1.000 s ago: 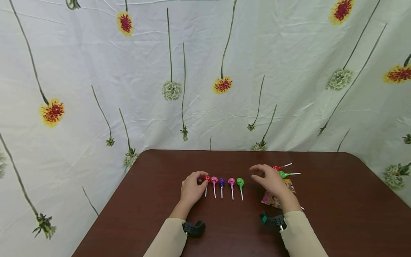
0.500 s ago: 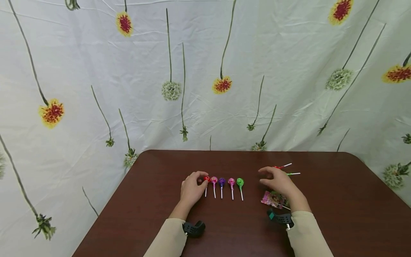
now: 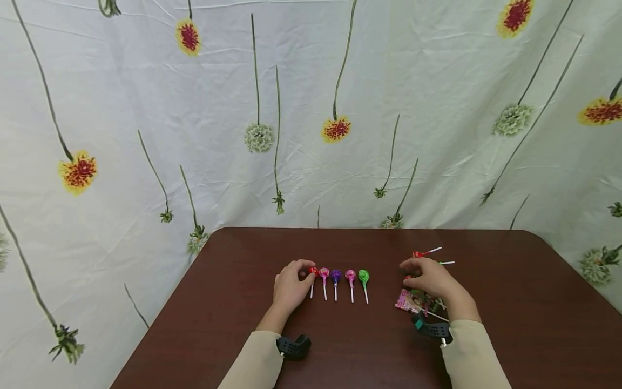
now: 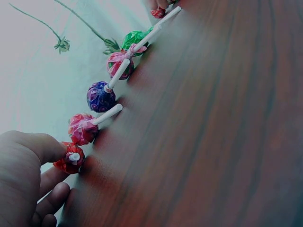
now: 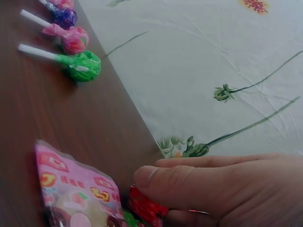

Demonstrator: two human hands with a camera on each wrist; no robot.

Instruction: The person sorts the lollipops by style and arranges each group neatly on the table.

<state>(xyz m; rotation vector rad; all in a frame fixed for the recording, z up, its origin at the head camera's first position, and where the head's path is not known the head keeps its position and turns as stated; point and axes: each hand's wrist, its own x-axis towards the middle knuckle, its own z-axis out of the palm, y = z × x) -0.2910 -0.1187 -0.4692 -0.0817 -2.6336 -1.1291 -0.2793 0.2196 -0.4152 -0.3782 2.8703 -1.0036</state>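
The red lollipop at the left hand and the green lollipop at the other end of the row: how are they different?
The left hand pinches the red lollipop; no hand touches the green lollipop. In the head view, the left hand partly covers the red lollipop, while the green lollipop shows whole. Both are wrapped and have a white stick.

A dark reddish-brown table [image 3: 355, 348] has rounded far corners and darker streaks in its grain. Behind its far edge hangs a pale, creased cloth [image 3: 218, 119] printed with long-stemmed flowers. Above that edge, left of its middle, are a white puffball flower [image 3: 259, 138] and a red-and-yellow flower [image 3: 336, 129]. A pink printed packet [image 3: 407, 302] lies slightly right of the table's middle, well apart from the far edge.
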